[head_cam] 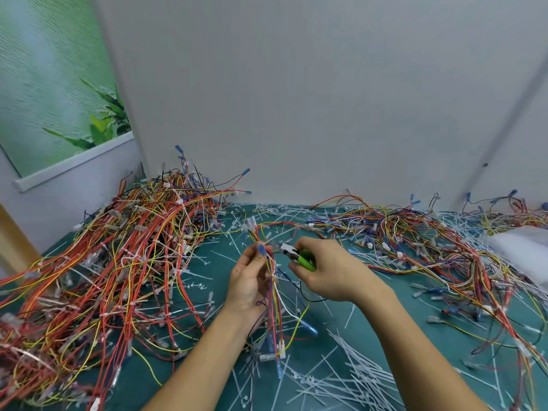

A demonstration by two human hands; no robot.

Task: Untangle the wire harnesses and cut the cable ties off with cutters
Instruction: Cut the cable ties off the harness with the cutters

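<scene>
Above the green table [221, 274], the left hand [247, 280] pinches a wire harness [274, 304], its strands running lengthwise down toward the person. The right hand [329, 271] grips green-handled cutters [296, 255] lying crosswise, nose pointing left at the harness.

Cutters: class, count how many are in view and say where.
1: the cutters are gripped in the right hand, tip near the harness the left hand holds. More may be hidden under the wire heaps.
</scene>
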